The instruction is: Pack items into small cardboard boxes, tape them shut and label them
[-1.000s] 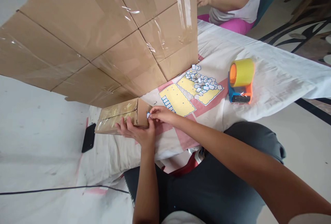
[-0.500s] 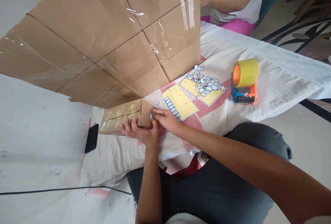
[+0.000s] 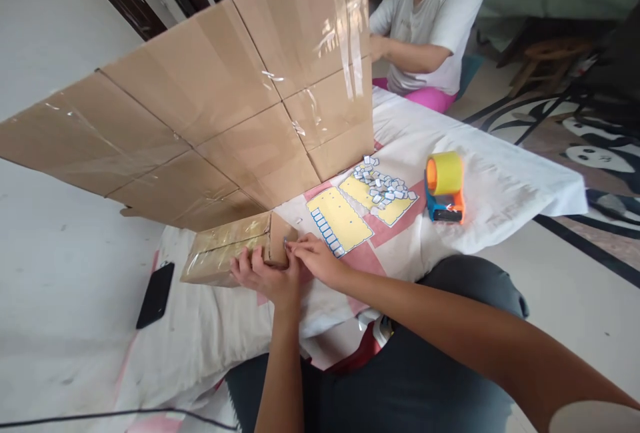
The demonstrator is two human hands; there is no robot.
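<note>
My left hand (image 3: 264, 278) wraps around the near side of a long, taped cardboard box (image 3: 227, 236), its thumb by the box's right end. At that end face, the fingers of my right hand (image 3: 320, 259) are pinched together over a small whitish piece (image 3: 285, 242), mostly covered by the fingertips. To the right lies a yellow card (image 3: 347, 216) with a row of small white, blue-edged pieces (image 3: 325, 227) along its left side. Beside it is a second yellow card (image 3: 400, 211), partly under a loose heap of similar pieces (image 3: 387, 185).
A tall panel of taped cardboard (image 3: 235, 119) stands behind the box. On the white cloth (image 3: 480, 173) are a tape dispenser (image 3: 445, 186) with a yellow roll and a black phone (image 3: 155, 294) at the left. Another person (image 3: 425, 39) sits beyond the panel.
The camera view has tilted upward, showing more of the room and the other person. My right fingertips have drawn in over the small piece, while my left hand keeps its hold on the box.
</note>
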